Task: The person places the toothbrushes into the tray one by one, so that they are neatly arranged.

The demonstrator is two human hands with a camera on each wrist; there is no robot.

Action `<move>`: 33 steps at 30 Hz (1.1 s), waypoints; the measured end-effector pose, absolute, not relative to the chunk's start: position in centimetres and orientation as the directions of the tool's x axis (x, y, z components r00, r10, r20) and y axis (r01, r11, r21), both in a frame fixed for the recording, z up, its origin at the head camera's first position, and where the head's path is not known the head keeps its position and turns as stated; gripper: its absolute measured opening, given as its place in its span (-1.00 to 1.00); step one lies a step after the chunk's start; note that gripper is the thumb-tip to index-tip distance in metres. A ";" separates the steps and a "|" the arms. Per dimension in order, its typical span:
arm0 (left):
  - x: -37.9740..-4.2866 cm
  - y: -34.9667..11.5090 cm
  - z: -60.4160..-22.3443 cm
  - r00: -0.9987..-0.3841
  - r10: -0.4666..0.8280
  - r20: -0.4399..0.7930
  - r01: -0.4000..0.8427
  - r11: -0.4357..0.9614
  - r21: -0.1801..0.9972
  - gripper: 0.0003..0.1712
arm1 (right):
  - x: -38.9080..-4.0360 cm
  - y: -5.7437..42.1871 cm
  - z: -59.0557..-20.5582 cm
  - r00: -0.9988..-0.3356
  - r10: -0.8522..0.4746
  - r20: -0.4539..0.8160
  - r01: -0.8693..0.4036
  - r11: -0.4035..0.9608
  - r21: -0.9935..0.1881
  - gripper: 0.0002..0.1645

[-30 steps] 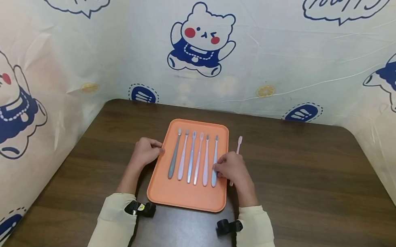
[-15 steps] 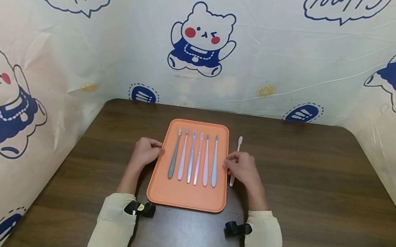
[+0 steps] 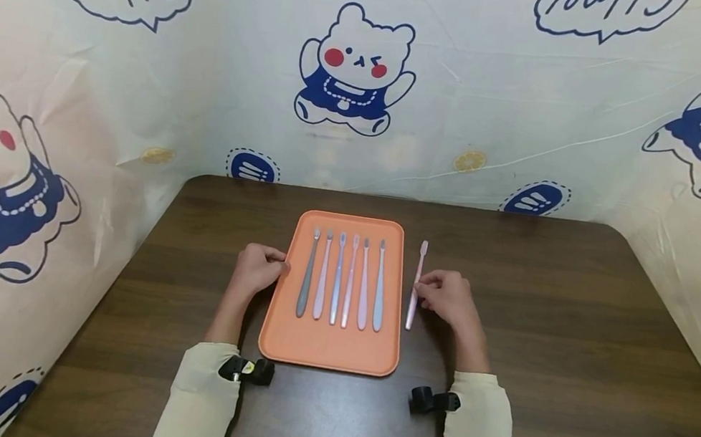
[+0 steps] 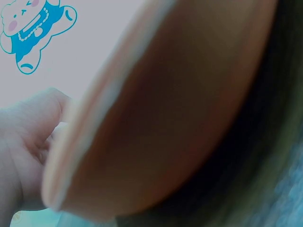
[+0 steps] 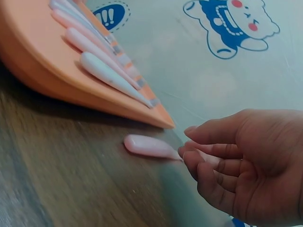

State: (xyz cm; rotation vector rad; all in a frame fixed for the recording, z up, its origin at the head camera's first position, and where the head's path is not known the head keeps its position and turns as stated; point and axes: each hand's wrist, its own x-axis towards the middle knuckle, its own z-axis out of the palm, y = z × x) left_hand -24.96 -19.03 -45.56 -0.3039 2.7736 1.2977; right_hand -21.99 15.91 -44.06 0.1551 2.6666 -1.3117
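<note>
An orange tray (image 3: 329, 349) lies on the table, bearing several toothbrushes side by side: a dark grey-blue one (image 3: 307, 278) at the left, pink and blue ones between, and a light blue one (image 3: 380, 294) at the right. My left hand (image 3: 258, 268) grips the tray's left rim. To the right of the tray lies a single pink toothbrush (image 3: 413, 301) on the table. My right hand (image 3: 445, 296) is right beside it, fingertips at its middle. In the right wrist view, thumb and fingers of this hand (image 5: 251, 163) stand apart, and the fingers hide the brush's head end.
The brown wooden table (image 3: 557, 343) reaches to a white patterned sheet (image 3: 470, 81) behind it and at both sides. A black wrist camera (image 3: 247, 370) sits on the left cuff, another wrist camera (image 3: 433, 401) on the right one.
My right hand has moved right, from the light blue toothbrush on the tray, over the tray's right edge, to the pink toothbrush outside it. The left hand and the tray have stayed put.
</note>
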 end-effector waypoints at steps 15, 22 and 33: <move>-24.7 -19.2 -45.5 -0.978 -0.151 -0.145 -0.208 0.618 0.758 -0.65 | -21.8 16.4 -44.2 -0.960 0.051 -0.275 0.245 0.626 -0.740 -0.73; -24.7 -19.2 -45.6 -0.978 -0.154 -0.139 -0.204 0.611 0.765 -0.65 | -21.6 16.1 -43.7 -0.948 0.062 -0.312 0.279 0.637 -0.719 -0.65; -24.8 -19.1 -45.7 -0.979 -0.150 -0.138 -0.202 0.616 0.762 -0.66 | -21.6 15.7 -43.9 -0.933 0.099 -0.346 0.332 0.608 -0.721 -0.75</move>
